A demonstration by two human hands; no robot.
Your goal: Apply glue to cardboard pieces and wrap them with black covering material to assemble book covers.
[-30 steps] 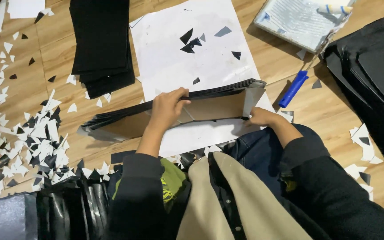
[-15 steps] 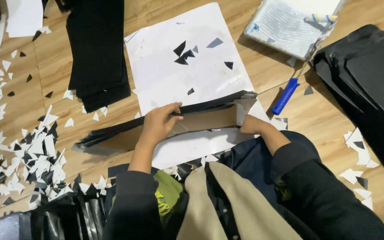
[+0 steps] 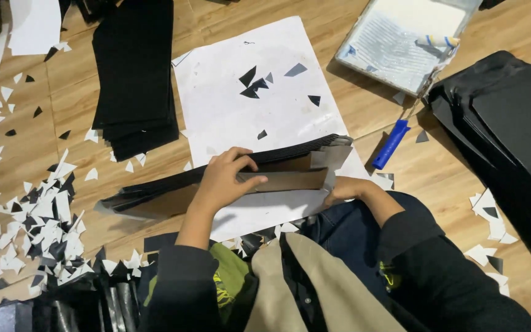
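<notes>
Hands work one stack: our left hand (image 3: 225, 181) pinches the brown card (image 3: 284, 180) atop the black sheets (image 3: 155, 193), seemingly to steady them, on white paper (image 3: 241, 117); our right hand (image 3: 346, 187) grips their end, fingers hidden.

Right hand (image 3: 345, 187): fingertips hidden behind the cardboard stack (image 3: 228, 178).
Paint tray (image 3: 401, 43): top cut off by the edge.
Black pile (image 3: 511, 141): cropped at the right.

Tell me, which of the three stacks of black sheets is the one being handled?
The stack of black sheets lying across the white paper, held by both hands; the flat pile at upper left and the heap at right lie untouched.
</notes>
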